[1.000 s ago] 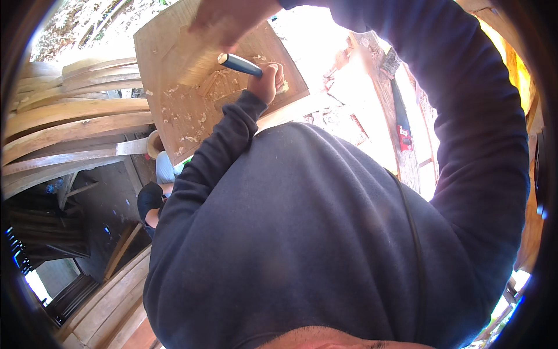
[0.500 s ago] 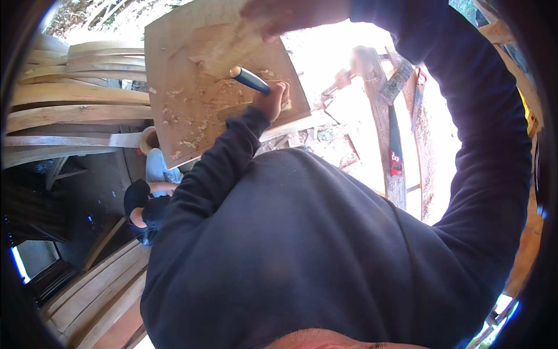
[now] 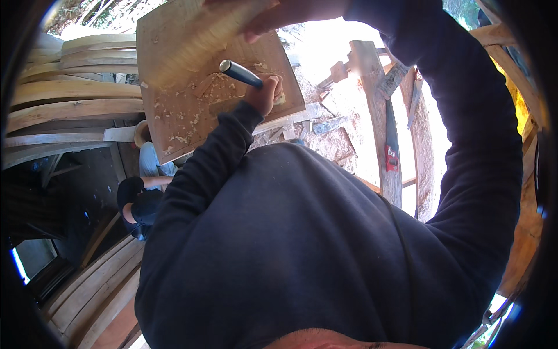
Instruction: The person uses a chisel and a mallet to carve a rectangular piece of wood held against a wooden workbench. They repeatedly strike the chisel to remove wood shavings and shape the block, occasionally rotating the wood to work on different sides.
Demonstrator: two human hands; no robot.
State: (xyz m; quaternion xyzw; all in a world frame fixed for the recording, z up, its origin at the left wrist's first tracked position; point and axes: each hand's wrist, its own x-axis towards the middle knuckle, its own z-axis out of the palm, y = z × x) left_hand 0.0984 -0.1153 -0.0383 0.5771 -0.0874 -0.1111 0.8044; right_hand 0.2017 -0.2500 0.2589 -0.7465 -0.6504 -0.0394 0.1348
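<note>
My left hand (image 3: pixel 265 93) is closed round a chisel (image 3: pixel 240 73) with a dark blue handle and a pale end cap. The handle slants up to the left, and the blade is hidden by my hand. That hand rests low on a broad brown wooden board (image 3: pixel 165 125) with pale shavings (image 3: pixel 186 131) strewn over it. At the top edge my right hand (image 3: pixel 290 16) is partly cut off. It is closed on a pale wooden mallet (image 3: pixel 195 46), smeared by motion, so its exact shape is unclear. The mallet is above the chisel's cap, apart from it.
Curved timber planks (image 3: pixel 75 110) are stacked at the left, with more planks (image 3: pixel 102 279) at lower left. Another person (image 3: pixel 139 200) sits beyond my left arm. To the right stand a rough beam (image 3: pixel 375 116) and a saw with a red handle (image 3: pixel 391 158).
The blurred mallet now stretches farther down and left over the board, and my right hand has shifted with it. My left hand still grips the chisel. The whole view has shifted slightly.
</note>
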